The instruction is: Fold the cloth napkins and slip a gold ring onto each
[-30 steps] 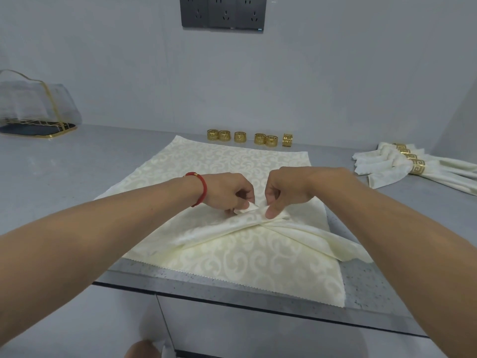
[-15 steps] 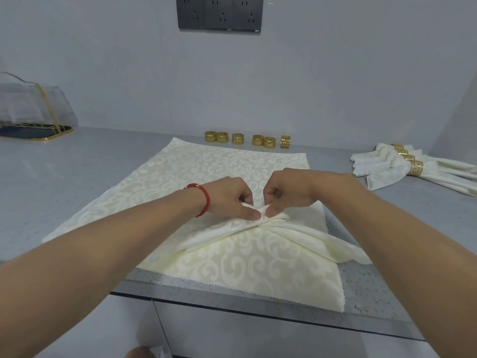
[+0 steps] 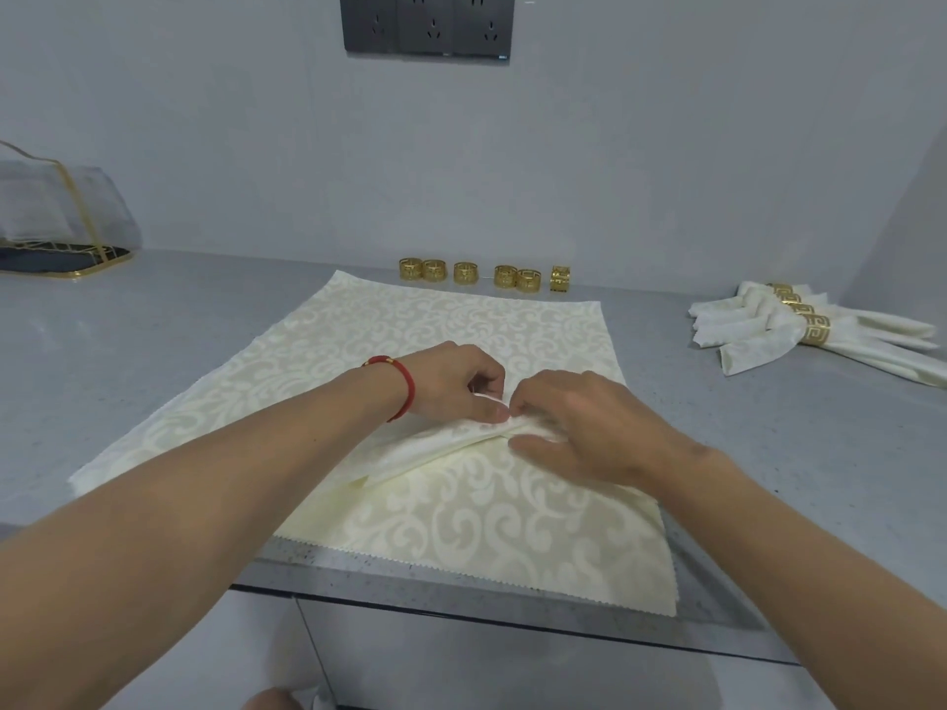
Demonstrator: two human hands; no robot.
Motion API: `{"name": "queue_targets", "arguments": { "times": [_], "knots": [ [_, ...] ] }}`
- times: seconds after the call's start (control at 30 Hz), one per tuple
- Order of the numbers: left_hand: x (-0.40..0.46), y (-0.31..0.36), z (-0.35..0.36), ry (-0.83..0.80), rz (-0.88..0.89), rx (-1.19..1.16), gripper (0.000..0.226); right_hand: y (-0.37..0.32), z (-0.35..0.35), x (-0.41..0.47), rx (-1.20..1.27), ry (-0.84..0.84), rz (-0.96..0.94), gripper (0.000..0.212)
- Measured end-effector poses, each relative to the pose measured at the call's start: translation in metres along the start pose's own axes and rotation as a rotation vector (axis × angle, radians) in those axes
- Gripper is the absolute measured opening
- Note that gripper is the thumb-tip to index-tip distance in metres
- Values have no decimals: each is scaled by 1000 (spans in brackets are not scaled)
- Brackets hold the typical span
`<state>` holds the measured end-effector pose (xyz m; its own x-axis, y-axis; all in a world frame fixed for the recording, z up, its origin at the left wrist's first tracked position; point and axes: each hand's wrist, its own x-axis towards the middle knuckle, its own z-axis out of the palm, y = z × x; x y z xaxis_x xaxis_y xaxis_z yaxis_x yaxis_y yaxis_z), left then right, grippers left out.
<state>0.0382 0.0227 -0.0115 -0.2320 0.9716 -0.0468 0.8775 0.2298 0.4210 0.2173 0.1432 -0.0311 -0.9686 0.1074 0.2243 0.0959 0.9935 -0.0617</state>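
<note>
1. Mid-fold at the grey tabletop [image 3: 153, 351]: a cream patterned napkin [image 3: 461, 535] lies spread flat, near edge at the tabletop's front lip, w/ a gathered ridge of pleats across its middle
2. Hands together at that ridge: left hand [image 3: 451, 384], red cord at the wrist, pinches the bunched cloth btwn thumb & curled fingers; right hand [image 3: 579, 427] touches it fingertip to fingertip, curled over the pleats w/ thumb pressing alongside
3. Done so far: a pile of finished napkins [image 3: 820, 333] at far right, each rolled & banded; at least 3 gold bands show, exact count unclear
4. Left to do: six gold rings [image 3: 484, 275] wait in a row by the back wall, just past the napkin's far edge, none in hand yet
5. Judgement: this napkin is roughly half gathered, far half not yet pleated, ring step not yet begun; six loose rings suggest about six napkins remain incl. this one
</note>
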Motion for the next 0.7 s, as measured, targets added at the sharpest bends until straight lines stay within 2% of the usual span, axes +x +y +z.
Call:
{"name": "queue_targets", "arguments": {
  "times": [0.13,0.43,0.53,0.7],
  "knots": [
    [4,1,1,0,-10,-13,25,9,6,3,46,-7,39,18],
    [-3,-8,26,204,66,-23,17,34,15,19,329,73,53,13],
    [-5,-4,27,254,89,77,19,37,22,19,366,126,28,9],
    [4,14,29,307,67,281,20,34,21,17,241,104,-21,12]
  ]
}}
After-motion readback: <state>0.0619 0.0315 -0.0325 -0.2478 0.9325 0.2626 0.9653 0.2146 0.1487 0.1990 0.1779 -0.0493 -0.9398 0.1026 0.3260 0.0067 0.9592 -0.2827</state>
